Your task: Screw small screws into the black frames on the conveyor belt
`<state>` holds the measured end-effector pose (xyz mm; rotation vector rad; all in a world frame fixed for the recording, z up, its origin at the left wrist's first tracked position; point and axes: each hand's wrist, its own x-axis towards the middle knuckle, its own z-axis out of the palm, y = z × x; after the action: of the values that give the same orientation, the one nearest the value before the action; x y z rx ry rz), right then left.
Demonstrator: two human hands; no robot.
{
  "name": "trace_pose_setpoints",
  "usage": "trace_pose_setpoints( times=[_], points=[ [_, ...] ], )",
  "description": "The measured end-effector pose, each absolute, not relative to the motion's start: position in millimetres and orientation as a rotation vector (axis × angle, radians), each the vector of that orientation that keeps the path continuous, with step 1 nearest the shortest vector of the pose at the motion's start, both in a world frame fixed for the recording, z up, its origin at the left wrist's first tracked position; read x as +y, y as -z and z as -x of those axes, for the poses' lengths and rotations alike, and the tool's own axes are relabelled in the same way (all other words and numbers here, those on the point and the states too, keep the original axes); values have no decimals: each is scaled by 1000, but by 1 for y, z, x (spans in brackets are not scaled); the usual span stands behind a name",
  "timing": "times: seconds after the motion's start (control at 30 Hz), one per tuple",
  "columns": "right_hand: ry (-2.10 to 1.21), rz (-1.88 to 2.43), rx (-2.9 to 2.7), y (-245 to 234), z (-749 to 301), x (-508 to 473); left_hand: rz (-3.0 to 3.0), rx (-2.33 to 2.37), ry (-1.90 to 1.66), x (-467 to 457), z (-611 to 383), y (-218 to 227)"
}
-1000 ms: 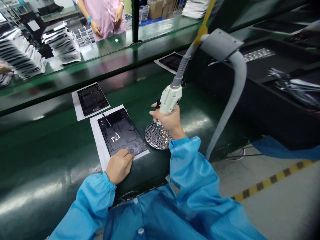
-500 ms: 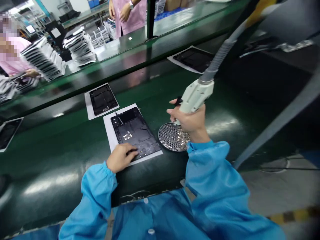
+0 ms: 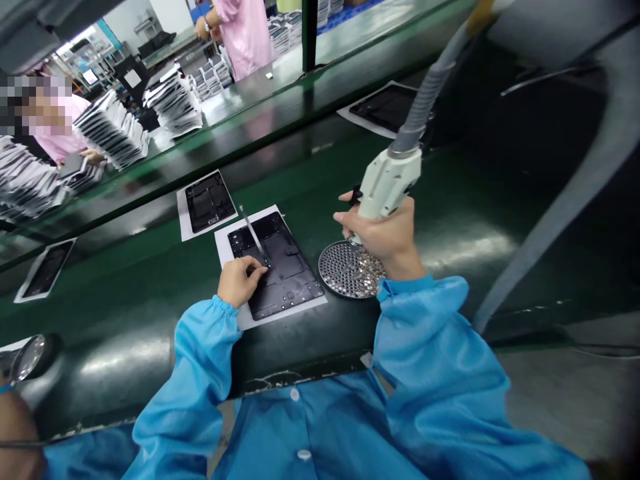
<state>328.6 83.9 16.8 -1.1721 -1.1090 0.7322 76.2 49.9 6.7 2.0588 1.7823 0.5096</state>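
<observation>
A black device panel [image 3: 287, 277] lies on a white sheet [image 3: 245, 320] on the green belt in front of me. My left hand [image 3: 239, 281] rests on the panel's left side, its fingers pinched on the lower end of a thin silver strip [image 3: 251, 232] that slants up and away. My right hand [image 3: 387, 239] is wrapped round a white power screwdriver [image 3: 389, 181] with a grey hose [image 3: 425, 100]. It holds the tool tip down over a round perforated tray [image 3: 345, 273] of small screws, just right of the panel.
More black panels on white sheets lie on the belt: one behind mine [image 3: 209, 200], one far right [image 3: 385, 107], one left [image 3: 45, 270]. Stacks of parts [image 3: 173, 100] sit on the far bench, where people in pink work. Another person's hand [image 3: 15, 427] shows at lower left.
My left hand slid from the panel's near edge up to its middle and pinched the silver strip, which now stands lifted. My right hand stayed over the screw tray. The view swung left.
</observation>
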Motion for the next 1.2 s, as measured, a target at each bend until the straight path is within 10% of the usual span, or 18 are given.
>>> trace_pose_setpoints(
  times=[1.2],
  points=[
    [-719,1094,-1098,-19,-330,81,-2037,1662,-258,11,-86,12]
  ],
)
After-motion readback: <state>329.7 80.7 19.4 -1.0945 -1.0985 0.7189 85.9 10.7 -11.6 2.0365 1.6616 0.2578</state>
